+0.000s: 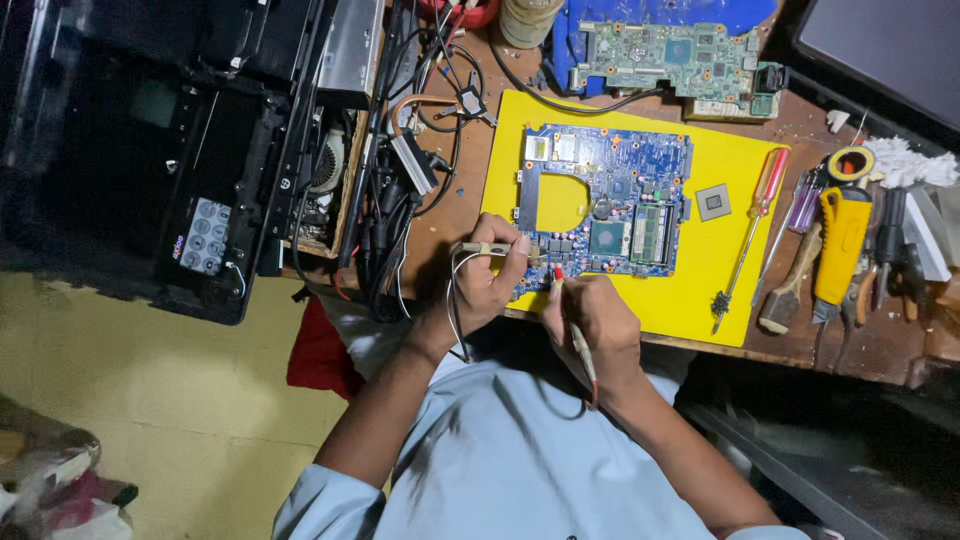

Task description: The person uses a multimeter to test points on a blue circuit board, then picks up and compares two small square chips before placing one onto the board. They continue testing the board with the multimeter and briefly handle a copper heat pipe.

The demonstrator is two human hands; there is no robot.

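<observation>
A blue circuit board [610,200] lies on a yellow mat [715,250] on the wooden bench. My left hand [488,280] grips a pale probe [492,248] held sideways at the board's near left corner; a thin wire loops down from it. My right hand [595,320] pinches a red-tipped probe [560,280] whose tip touches the board's near edge. Its red lead runs back over my wrist.
A small grey chip [713,202] and a red-handled screwdriver [755,225] lie on the mat's right. Pliers, a yellow tool [840,245] and tape sit further right. A green board [670,55] lies behind. An opened black printer [200,150] and cable tangle [400,200] stand left.
</observation>
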